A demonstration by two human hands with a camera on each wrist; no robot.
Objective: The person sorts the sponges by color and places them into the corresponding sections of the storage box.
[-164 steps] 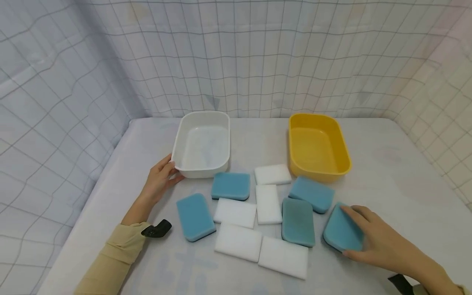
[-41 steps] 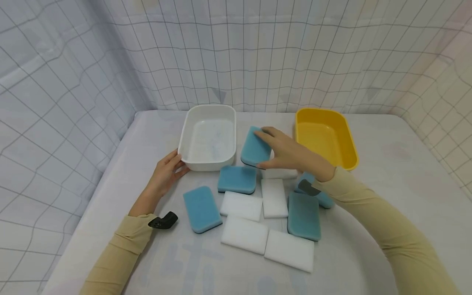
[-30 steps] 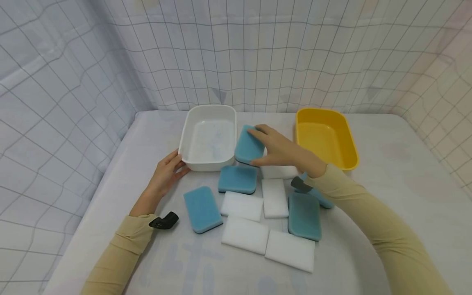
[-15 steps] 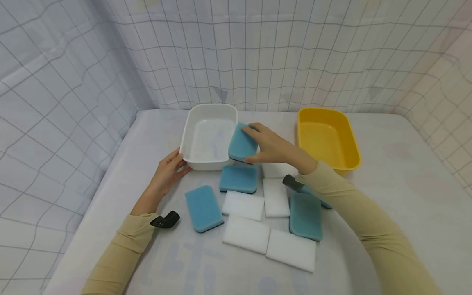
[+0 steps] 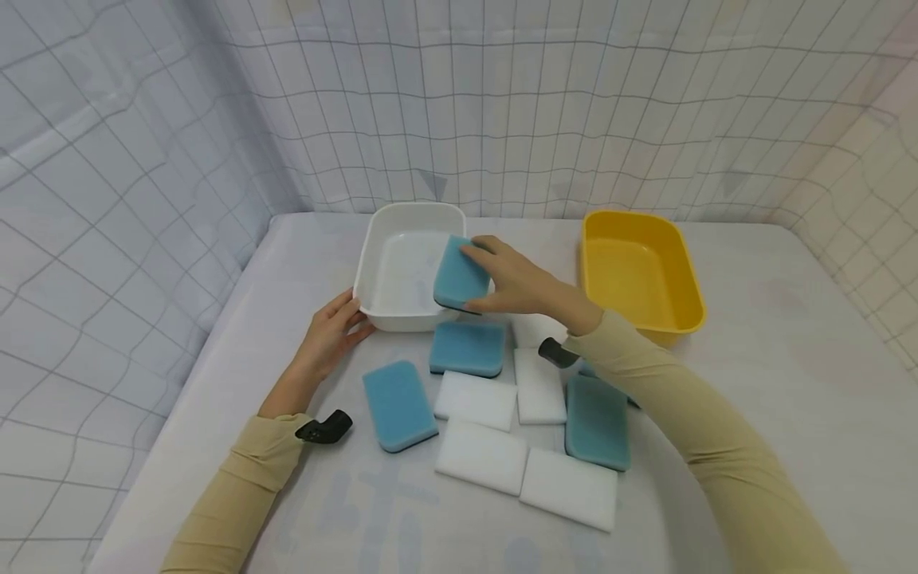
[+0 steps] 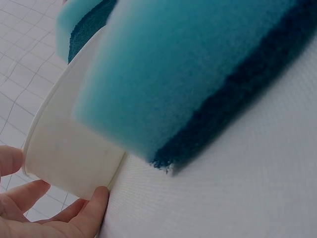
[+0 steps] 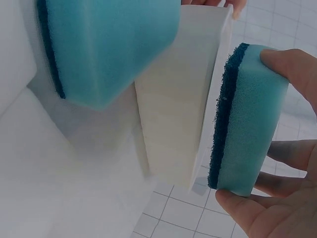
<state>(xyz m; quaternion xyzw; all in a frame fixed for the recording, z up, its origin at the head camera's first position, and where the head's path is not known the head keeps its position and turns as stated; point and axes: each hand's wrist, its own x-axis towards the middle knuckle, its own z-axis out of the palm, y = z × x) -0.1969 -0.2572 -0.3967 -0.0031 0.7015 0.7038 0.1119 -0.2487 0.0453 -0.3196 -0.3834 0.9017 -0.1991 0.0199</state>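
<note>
My right hand [image 5: 512, 279] pinches a blue sponge [image 5: 461, 273] with a dark scouring layer underneath, thumb on one edge and fingers on the other. The sponge is raised and overlaps the right rim of the white plastic tub [image 5: 364, 271]; in the right wrist view this held sponge [image 7: 252, 119] stands beside the tub's rim. My left hand [image 5: 326, 335] grips the tub's near left corner, and its fingertips [image 6: 96, 203] show against the outer wall in the left wrist view. Another blue sponge [image 5: 468, 348] lies just in front of the tub.
Right of the tub stands a yellow tub [image 5: 634, 275]. In front lie several white sponges [image 5: 482, 456], a blue sponge [image 5: 399, 405] at the left and a greener one [image 5: 597, 422] at the right. My right forearm partly covers another blue sponge. Grid-patterned cloth [image 5: 502, 112] hangs behind.
My right hand took the blue sponge from the table's right side and has carried it leftward to the white tub's right rim. The left hand has stayed at the tub's corner.
</note>
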